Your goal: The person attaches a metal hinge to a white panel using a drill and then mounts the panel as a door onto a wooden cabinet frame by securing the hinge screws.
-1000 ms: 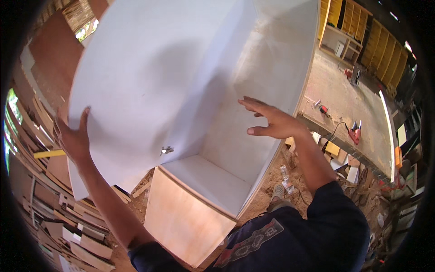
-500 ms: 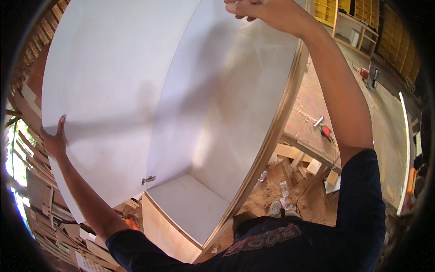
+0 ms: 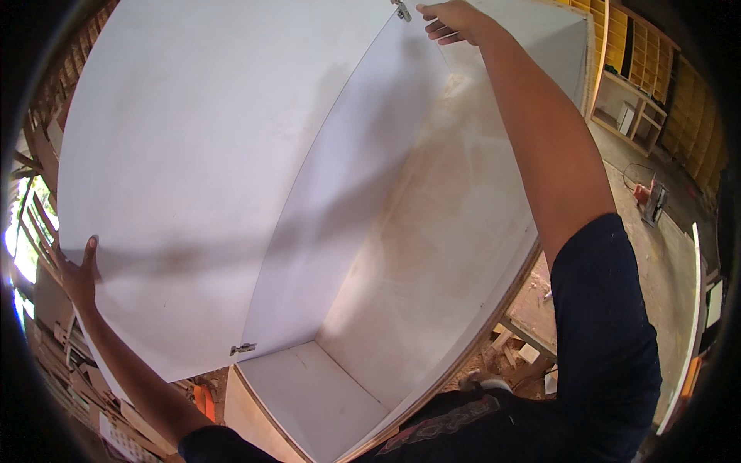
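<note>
A wide white cabinet door (image 3: 177,154) stands swung out to the left of a wooden cabinet with a pale inner lining (image 3: 432,255). My left hand (image 3: 81,270) grips the door's outer edge, thumb flat on its white face and fingers behind it. Metal hinges join door and cabinet: a lower hinge (image 3: 243,349) near the bottom panel, and an upper hinge (image 3: 402,10) at the top of the picture. Just right of that upper hinge is my right hand (image 3: 455,23), its fingers loosely bent and apart, with nothing visible in them.
Right of the cabinet is a worktable (image 3: 532,305) above a sawdust-covered floor. A power tool (image 3: 653,199) rests farther right, below an unfinished wooden frame (image 3: 629,112) and yellow panels (image 3: 648,65). Stacked boards (image 3: 85,386) and an orange object (image 3: 204,403) lie at lower left.
My view has shifted upward along the cabinet, bringing the upper hinge into sight. My right hand's fingers are now apart beside it. My left hand keeps its hold on the door edge.
</note>
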Tool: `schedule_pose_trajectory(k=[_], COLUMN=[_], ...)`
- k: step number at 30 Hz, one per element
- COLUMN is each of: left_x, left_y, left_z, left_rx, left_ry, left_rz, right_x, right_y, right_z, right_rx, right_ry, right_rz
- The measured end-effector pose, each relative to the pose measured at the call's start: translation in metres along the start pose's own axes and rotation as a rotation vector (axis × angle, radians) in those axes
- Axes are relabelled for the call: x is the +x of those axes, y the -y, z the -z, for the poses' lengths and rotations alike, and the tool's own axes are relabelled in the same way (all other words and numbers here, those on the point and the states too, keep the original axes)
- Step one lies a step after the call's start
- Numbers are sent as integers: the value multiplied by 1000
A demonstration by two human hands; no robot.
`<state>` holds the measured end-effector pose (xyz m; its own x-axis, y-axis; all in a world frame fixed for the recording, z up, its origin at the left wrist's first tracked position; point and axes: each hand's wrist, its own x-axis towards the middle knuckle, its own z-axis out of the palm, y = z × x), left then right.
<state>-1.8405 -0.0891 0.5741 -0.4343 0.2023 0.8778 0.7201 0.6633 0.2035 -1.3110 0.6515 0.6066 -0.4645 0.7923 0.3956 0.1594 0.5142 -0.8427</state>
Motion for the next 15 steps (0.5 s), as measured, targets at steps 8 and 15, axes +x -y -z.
schedule_pose_trajectory(k=[8,15], left_x=[114,150], left_y=[-89,-156], left_z=[0,-50], left_rx=[302,287], left_ry=[-31,64], left_rz=[-236,-83], right_x=[145,276], right_y=[-58,-144], right_z=[-16,-8], right_rx=[60,295], right_ry=[-24,-82], right_rz=[-113,-209])
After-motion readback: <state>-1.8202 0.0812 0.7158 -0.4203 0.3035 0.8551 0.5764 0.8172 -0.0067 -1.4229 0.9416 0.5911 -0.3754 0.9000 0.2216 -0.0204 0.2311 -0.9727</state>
